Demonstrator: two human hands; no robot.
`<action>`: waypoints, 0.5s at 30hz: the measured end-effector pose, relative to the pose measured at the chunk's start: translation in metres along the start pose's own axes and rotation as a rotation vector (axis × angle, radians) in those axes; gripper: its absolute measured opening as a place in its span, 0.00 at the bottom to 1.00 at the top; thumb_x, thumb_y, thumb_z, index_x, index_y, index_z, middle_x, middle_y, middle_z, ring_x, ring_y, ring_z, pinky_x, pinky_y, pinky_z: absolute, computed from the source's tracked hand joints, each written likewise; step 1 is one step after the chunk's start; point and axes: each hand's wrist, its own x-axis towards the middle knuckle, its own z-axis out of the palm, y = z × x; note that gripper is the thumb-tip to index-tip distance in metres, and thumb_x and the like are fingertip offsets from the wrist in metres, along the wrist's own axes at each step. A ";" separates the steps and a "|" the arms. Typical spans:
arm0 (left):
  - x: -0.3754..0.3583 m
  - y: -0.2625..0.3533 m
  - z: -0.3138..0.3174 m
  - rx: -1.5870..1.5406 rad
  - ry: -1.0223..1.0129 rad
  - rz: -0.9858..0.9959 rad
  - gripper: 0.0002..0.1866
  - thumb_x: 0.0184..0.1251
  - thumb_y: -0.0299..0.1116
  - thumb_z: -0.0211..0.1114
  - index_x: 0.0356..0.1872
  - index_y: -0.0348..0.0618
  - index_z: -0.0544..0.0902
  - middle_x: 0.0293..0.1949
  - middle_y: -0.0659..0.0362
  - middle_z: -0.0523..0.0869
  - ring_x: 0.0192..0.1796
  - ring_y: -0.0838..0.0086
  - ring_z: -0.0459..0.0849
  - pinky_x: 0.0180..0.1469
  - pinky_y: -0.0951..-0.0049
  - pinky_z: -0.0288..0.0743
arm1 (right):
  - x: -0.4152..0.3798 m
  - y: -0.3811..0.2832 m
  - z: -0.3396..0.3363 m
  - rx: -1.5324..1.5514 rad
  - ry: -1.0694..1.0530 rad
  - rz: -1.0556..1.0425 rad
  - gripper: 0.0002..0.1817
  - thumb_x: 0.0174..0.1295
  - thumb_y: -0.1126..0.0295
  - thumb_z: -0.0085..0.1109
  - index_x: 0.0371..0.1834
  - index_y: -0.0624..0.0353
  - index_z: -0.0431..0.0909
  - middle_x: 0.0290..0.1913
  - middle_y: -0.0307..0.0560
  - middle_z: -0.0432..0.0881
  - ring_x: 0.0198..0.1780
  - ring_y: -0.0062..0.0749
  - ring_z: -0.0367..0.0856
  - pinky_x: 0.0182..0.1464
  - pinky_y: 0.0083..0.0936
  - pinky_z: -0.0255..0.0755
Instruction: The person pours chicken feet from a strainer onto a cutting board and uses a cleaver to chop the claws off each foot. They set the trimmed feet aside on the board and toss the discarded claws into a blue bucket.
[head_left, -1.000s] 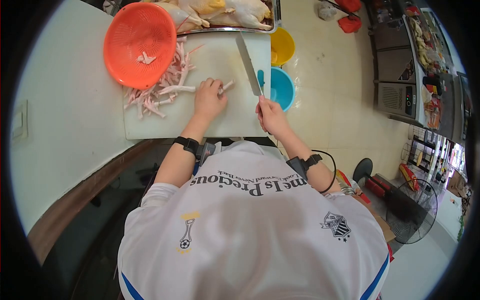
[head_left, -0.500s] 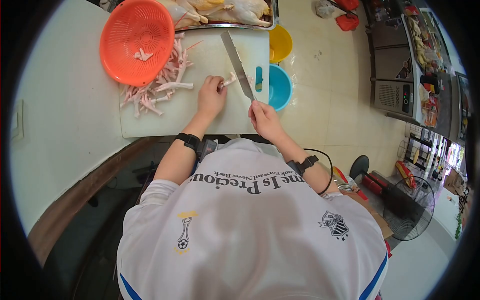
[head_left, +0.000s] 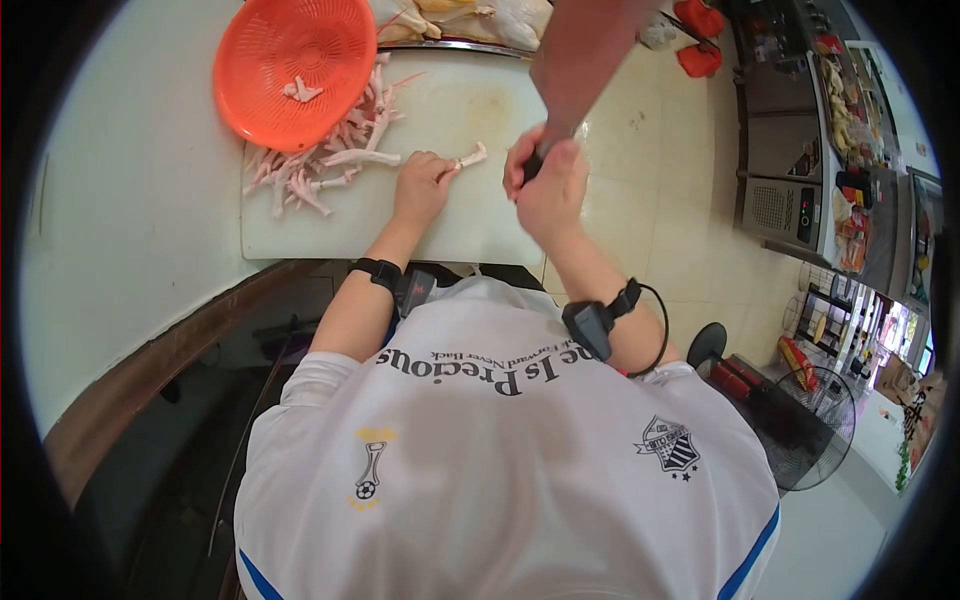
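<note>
My left hand (head_left: 424, 186) rests on the white cutting board (head_left: 470, 215), its fingers closed on a pale chicken foot (head_left: 470, 156) whose end sticks out to the right. My right hand (head_left: 550, 180) is wrapped round the handle of a cleaver (head_left: 585, 65), raised above the board's right side with the broad blade pointing up and away from me. A pile of chicken feet (head_left: 350, 158) lies left of my left hand. An orange colander (head_left: 240, 75) stands over part of that pile, with a small pale piece (head_left: 302, 90) inside.
Several plucked chickens (head_left: 470, 22) lie in a metal tray (head_left: 450, 44) behind the board. A white wall (head_left: 110, 150) stands on the left. Tiled floor (head_left: 640, 200) stretches to the right, with a black fan (head_left: 815, 425) and a steel appliance (head_left: 775, 205) farther over.
My right hand has lifted the cleaver from near the board up toward the camera, the blade turning broadside. My left hand stays on the chicken foot. The view has shifted slightly.
</note>
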 end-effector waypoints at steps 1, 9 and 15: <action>0.001 -0.004 -0.001 -0.016 0.007 0.019 0.05 0.56 0.26 0.75 0.35 0.40 0.90 0.31 0.57 0.87 0.38 0.62 0.81 0.42 0.64 0.75 | -0.016 0.028 -0.007 0.018 0.010 0.080 0.32 0.81 0.44 0.37 0.29 0.59 0.74 0.19 0.40 0.73 0.22 0.22 0.75 0.24 0.21 0.65; 0.006 0.006 -0.007 0.191 -0.008 0.036 0.04 0.55 0.28 0.75 0.31 0.44 0.89 0.31 0.59 0.88 0.42 0.62 0.82 0.47 0.58 0.72 | -0.039 0.090 -0.029 -0.485 -0.085 0.764 0.35 0.80 0.40 0.36 0.21 0.56 0.67 0.15 0.37 0.65 0.12 0.25 0.65 0.15 0.26 0.61; 0.004 0.012 -0.006 0.280 -0.059 -0.064 0.09 0.57 0.32 0.71 0.38 0.45 0.86 0.37 0.59 0.85 0.47 0.60 0.81 0.50 0.56 0.68 | -0.055 0.068 -0.048 -0.325 -0.123 0.814 0.34 0.81 0.40 0.35 0.23 0.56 0.67 0.16 0.37 0.66 0.11 0.23 0.63 0.14 0.25 0.58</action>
